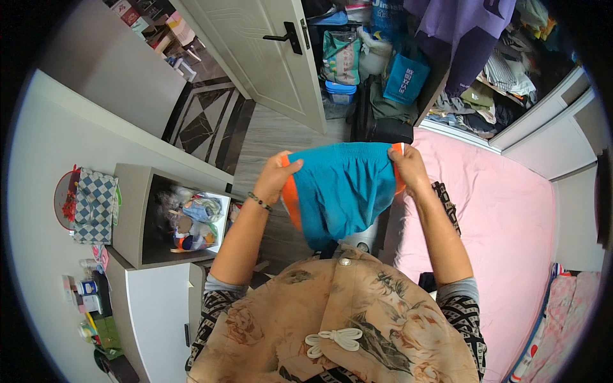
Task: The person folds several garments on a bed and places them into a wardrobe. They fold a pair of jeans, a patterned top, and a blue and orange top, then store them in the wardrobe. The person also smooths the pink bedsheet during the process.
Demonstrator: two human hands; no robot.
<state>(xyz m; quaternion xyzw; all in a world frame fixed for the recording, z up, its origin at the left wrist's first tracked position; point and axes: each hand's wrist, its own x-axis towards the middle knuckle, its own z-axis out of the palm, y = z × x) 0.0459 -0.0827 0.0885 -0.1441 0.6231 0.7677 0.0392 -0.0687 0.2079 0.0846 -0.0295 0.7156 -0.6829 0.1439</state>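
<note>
A pair of teal shorts (345, 191) with orange side panels hangs in front of me, its gathered elastic waistband stretched level between my hands. My left hand (276, 179) pinches the waistband's left corner, thumb on top; a beaded bracelet circles that wrist. At the opposite corner my right hand (410, 167) grips the orange and white edge. The legs of the shorts drop toward my body, and their lower ends are partly out of sight above my patterned apron (345, 306). The fingers behind the cloth are hidden.
To the right lies a bed with a pink sheet (498, 223), a dark patterned cloth (447, 204) on its near edge. An open wardrobe (498, 83) holds piled clothes. A door (262, 51) stands ajar ahead. At left is a cabinet (137, 223) with a cluttered compartment.
</note>
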